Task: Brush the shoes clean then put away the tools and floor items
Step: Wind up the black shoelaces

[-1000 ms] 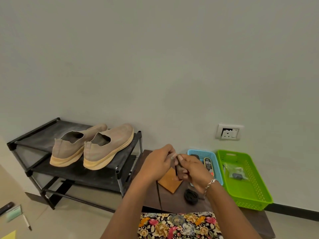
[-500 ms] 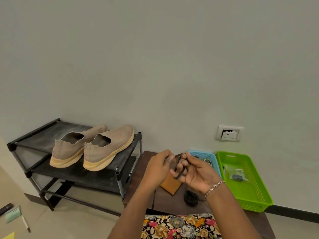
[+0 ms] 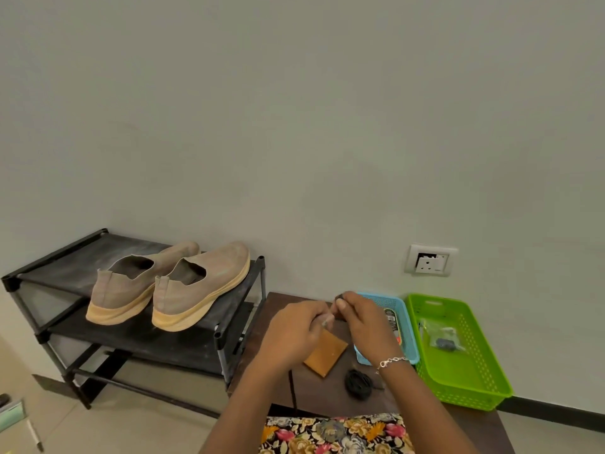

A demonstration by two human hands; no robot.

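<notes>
Two beige slip-on shoes (image 3: 131, 290) (image 3: 203, 290) with pale yellow soles stand side by side on the top shelf of a black rack (image 3: 229, 329). Over the dark wooden table (image 3: 278, 306), my left hand (image 3: 294, 329) and my right hand (image 3: 363, 322) meet fingertip to fingertip. Both pinch a thin black cord (image 3: 339, 295), of which only a small dark bit shows above my right fingers. A coiled black cord (image 3: 358, 383) lies on the table near my right wrist.
An orange-brown square pad (image 3: 327, 355) lies under my hands. A blue basket (image 3: 393, 303) and a green basket (image 3: 458, 381), each holding small items, stand to the right by the wall. On the floor at far left lie a pen (image 3: 36, 437) and a green card (image 3: 13, 414).
My hands have closed together again; the black loop that was stretched between them half a second ago is now bunched in the fingertips. The shoes and baskets have not moved.
</notes>
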